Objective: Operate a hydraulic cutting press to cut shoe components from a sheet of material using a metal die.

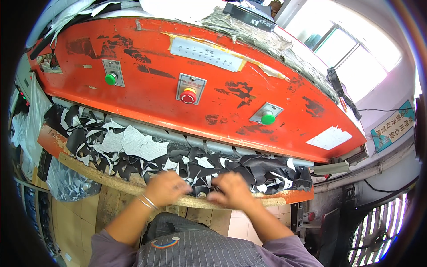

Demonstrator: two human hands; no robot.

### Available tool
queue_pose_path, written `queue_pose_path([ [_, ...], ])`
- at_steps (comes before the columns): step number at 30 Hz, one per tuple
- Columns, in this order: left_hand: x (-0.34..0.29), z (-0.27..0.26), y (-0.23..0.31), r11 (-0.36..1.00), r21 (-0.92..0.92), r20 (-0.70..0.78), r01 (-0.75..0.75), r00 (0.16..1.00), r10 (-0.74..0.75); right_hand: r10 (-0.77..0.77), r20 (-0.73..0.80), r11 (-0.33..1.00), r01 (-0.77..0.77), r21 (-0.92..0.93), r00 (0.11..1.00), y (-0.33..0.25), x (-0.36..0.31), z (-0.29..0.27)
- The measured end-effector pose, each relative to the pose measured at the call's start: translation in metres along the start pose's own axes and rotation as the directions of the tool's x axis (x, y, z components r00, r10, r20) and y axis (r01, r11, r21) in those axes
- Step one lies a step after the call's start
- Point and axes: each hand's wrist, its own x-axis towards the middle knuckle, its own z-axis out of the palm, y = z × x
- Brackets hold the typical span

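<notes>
Both my hands are over a heap of black and white cut scraps [253,168], which look like leather or fabric, along the front of a red machine. My left hand [167,189], with thin bangles at its wrist, is at the heap's near edge. Its fingers are blurred, and whether they grip a scrap is unclear. To its right, my right hand [232,190] touches or hovers just over the scraps, its thumb and fingers apart. Larger pale grey cut pieces [130,140] lie on top of the heap, left of centre.
The red machine front [151,89] rises behind the scraps, bearing a red stop button [188,95], a left green button [110,79] and a right green button [268,118]. A worn wooden edge [104,178] borders the heap nearest me. A clear plastic bag [71,178] hangs below left.
</notes>
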Motion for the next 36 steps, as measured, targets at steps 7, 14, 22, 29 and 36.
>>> queue_pose_path([
  [7,-0.023,0.081,0.056,0.956,0.294,-0.063,0.010,0.998,0.009,0.285,-0.030,0.955,-0.287,-0.078,0.958,-0.009,-0.083,0.045],
  [14,-0.003,0.082,0.065,0.951,0.304,-0.009,0.054,0.999,-0.054,0.275,0.056,0.960,-0.270,-0.076,0.960,0.011,-0.078,0.030],
  [22,0.108,0.055,0.036,0.830,-0.415,0.254,0.372,0.924,-0.287,0.265,0.126,0.958,-0.277,0.081,0.956,0.117,0.038,-0.056],
  [29,0.238,0.104,-0.037,0.512,-0.830,-0.076,0.222,0.864,-0.498,0.289,0.118,0.953,-0.297,0.056,0.950,0.230,0.125,-0.017],
  [36,0.252,0.101,-0.031,0.478,-0.798,0.194,0.368,0.907,-0.374,0.147,-0.125,0.931,-0.094,0.352,0.981,0.231,0.081,-0.020],
])
